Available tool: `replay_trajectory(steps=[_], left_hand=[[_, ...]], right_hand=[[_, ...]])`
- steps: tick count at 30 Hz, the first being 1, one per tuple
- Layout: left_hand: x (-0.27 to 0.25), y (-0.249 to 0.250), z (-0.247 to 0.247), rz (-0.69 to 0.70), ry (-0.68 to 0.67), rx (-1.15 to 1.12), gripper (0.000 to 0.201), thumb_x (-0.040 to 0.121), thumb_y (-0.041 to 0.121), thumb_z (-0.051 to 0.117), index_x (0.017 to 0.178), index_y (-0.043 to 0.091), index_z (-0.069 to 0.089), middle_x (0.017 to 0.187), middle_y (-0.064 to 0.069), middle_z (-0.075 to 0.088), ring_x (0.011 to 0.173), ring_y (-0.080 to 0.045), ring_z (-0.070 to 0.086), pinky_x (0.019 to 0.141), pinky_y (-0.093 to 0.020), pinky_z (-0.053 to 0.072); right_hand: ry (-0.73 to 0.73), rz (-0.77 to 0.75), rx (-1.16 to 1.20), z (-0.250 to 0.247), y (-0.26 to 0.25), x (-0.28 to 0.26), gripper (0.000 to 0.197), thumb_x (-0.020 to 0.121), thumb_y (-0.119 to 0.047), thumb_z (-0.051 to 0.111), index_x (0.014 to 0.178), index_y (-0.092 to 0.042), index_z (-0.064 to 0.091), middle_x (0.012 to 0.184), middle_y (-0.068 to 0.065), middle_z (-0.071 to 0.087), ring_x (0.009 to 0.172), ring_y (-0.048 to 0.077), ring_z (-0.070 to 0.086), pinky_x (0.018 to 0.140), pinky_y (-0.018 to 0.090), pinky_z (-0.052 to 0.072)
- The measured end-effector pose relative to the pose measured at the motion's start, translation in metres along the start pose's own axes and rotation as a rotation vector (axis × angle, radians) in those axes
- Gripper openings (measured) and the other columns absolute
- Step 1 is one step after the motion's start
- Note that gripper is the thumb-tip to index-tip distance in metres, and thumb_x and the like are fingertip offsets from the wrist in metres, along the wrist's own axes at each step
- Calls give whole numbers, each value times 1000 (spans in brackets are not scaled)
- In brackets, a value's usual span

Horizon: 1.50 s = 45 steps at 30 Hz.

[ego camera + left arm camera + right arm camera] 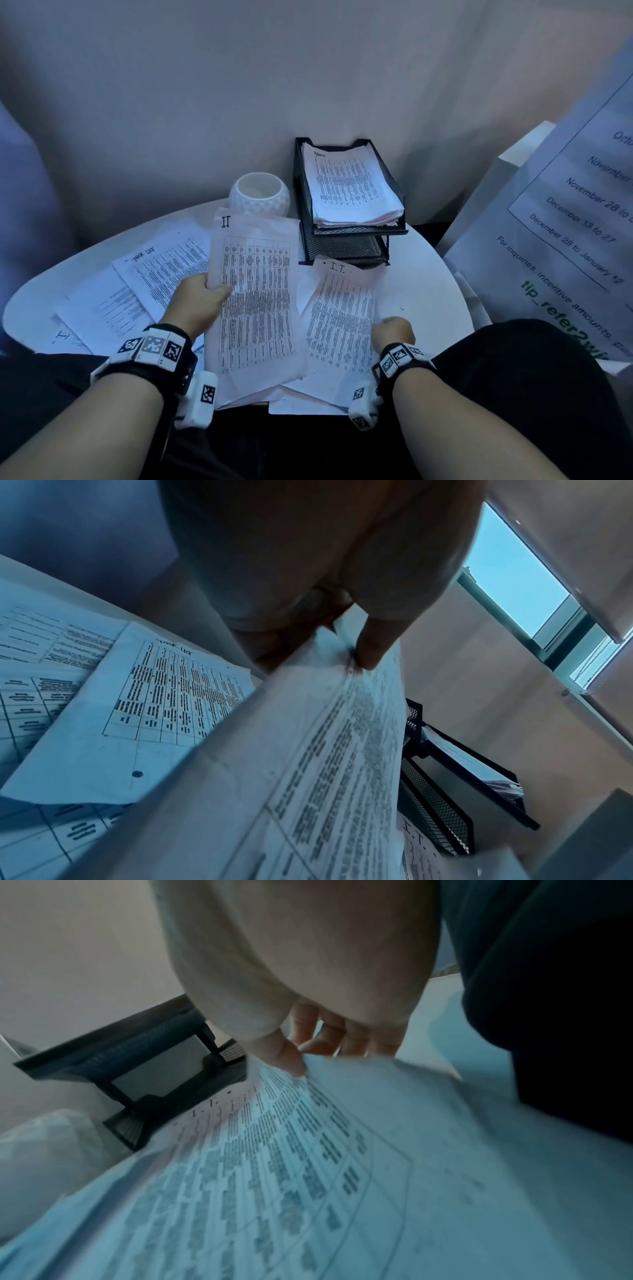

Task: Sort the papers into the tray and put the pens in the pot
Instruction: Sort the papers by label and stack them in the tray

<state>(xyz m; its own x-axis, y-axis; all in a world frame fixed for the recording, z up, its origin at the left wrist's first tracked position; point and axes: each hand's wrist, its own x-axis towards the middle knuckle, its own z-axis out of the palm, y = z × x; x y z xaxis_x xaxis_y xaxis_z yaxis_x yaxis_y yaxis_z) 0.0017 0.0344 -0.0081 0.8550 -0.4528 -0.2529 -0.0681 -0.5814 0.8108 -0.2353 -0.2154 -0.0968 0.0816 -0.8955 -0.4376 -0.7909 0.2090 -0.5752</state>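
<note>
Tray (397, 202) top tier holds paper stack (349, 185); pot (259, 193) beside it.

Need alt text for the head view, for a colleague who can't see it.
Left hand holds up a sheet marked IT; right hand pinches another sheet on the paper-strewn round table. Behind: black mesh tray, white pot.

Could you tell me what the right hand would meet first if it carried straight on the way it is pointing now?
Probably the black mesh tray: the right hand, pinching the I.T. sheet, points up the table toward the tray's lower tier. Depth is unclear.
</note>
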Motion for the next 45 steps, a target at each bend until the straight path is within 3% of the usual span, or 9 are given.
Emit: replay_trajectory(steps=[4, 11, 14, 21, 27, 30, 34, 38, 45], left_hand=[[-1, 3, 0, -28, 42, 32, 23, 100, 24, 64, 91, 4, 69, 86, -18, 68, 74, -30, 62, 71, -39, 52], [0, 2, -5, -64, 122, 126, 19, 101, 20, 54, 89, 11, 65, 76, -9, 63, 65, -28, 56, 58, -31, 41], [-1, 2, -8, -60, 145, 96, 20, 100, 17, 51, 87, 8, 63, 75, -10, 60, 64, -28, 54, 59, -33, 41], [-14, 21, -8, 89, 128, -64, 27, 102, 18, 55, 76, 17, 58, 64, -2, 51, 56, -21, 44, 54, -28, 34], [-25, 36, -6, 115, -118, -383, 18, 101, 6, 58, 93, 6, 74, 81, -8, 79, 70, -21, 75, 63, -31, 58], [-26, 34, -4, 30, -203, -487, 42, 108, 36, 50, 102, 3, 74, 84, -12, 77, 80, -30, 72, 71, -40, 59], [-26, 24, -3, -29, -318, -517, 78, 84, 80, 56, 135, 21, 65, 137, -10, 67, 128, -29, 63, 111, -59, 44], [-12, 15, 7, 47, -190, -178, 16, 95, 28, 73, 98, 12, 73, 97, -15, 77, 94, -37, 74, 92, -60, 58], [-4, 10, 0, 27, -30, -24, 22, 97, 23, 70, 82, 8, 65, 79, -13, 66, 72, -31, 64, 75, -42, 55]], right_hand=[[96, -166, 55, -5, -23, -17, 12, 92, -12, 51, 82, -12, 58, 82, 11, 66, 66, 26, 57, 57, 28, 46], [139, -790, 107, -25, -89, -72, 19, 89, -3, 50, 79, -19, 50, 66, 3, 59, 59, 19, 55, 51, 30, 43], [229, -871, 351, -43, -110, -80, 18, 94, -9, 58, 80, -19, 55, 68, -4, 61, 59, 6, 54, 52, 15, 41], [102, -597, 759, -45, -103, -60, 16, 98, -22, 59, 86, -12, 62, 74, 7, 59, 63, 14, 51, 57, 29, 45], [-366, -312, 741, -6, -83, -64, 7, 92, -3, 59, 93, -6, 65, 85, 12, 67, 71, 23, 60, 66, 37, 51], [-437, -274, 710, 16, -76, -67, 8, 93, -1, 62, 92, -8, 65, 89, 13, 65, 83, 27, 58, 76, 43, 48], [-361, -283, 630, 28, -69, -63, 11, 91, 1, 67, 93, -10, 66, 92, 12, 68, 84, 26, 62, 87, 45, 56], [-281, -199, 568, 30, -56, -46, 14, 88, -11, 74, 99, -12, 67, 106, 12, 71, 92, 28, 67, 89, 49, 59], [-173, 15, 88, 18, -9, -14, 74, 87, -18, 76, 150, -9, 38, 126, 15, 57, 102, 30, 57, 91, 38, 49]])
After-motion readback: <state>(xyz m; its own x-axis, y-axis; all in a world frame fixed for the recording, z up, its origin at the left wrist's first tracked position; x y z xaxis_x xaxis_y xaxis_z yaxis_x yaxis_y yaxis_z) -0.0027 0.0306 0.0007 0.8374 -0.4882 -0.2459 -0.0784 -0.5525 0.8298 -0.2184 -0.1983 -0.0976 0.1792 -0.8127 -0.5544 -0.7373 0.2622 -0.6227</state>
